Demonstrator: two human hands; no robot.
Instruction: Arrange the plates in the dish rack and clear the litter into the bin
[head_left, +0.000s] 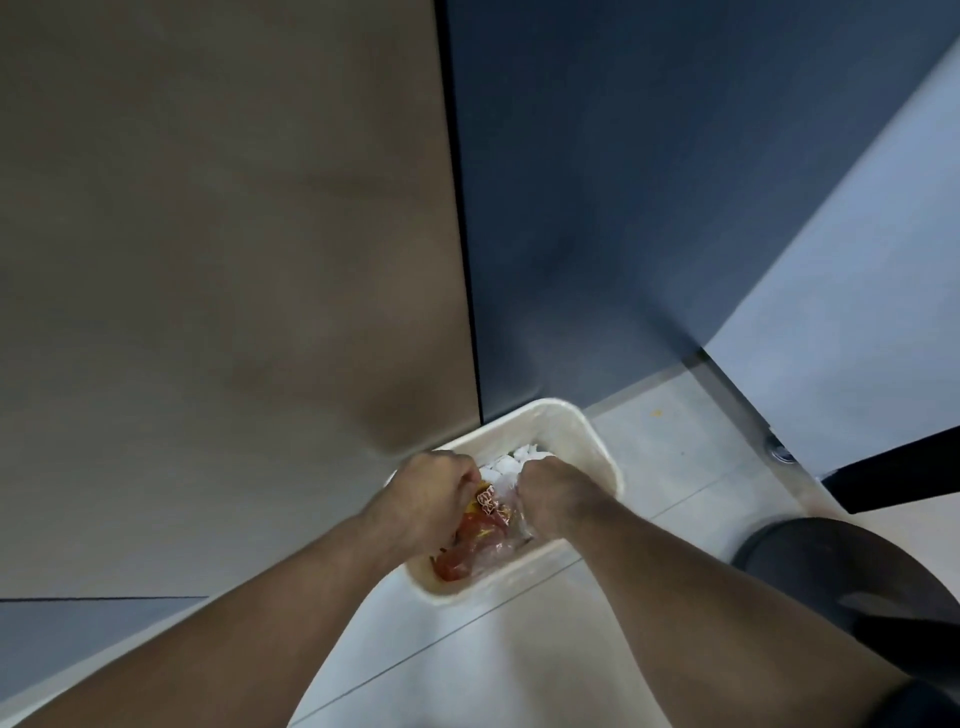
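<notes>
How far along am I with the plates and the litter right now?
Crumpled white paper already lies in the white bin. In hand: the left hand grips a red and yellow wrapper and the right hand grips clear plastic, both low in the bin's opening. Left to do: let go of both. The plates and dish rack are out of view, so that part cannot be judged.

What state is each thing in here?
bin: upright on the floor, open, with paper inside.
wrapper: crumpled, held in the bin's mouth.
plastic: crumpled, held beside the wrapper.
left grip: holds the wrapper.
right grip: holds the plastic.
</notes>
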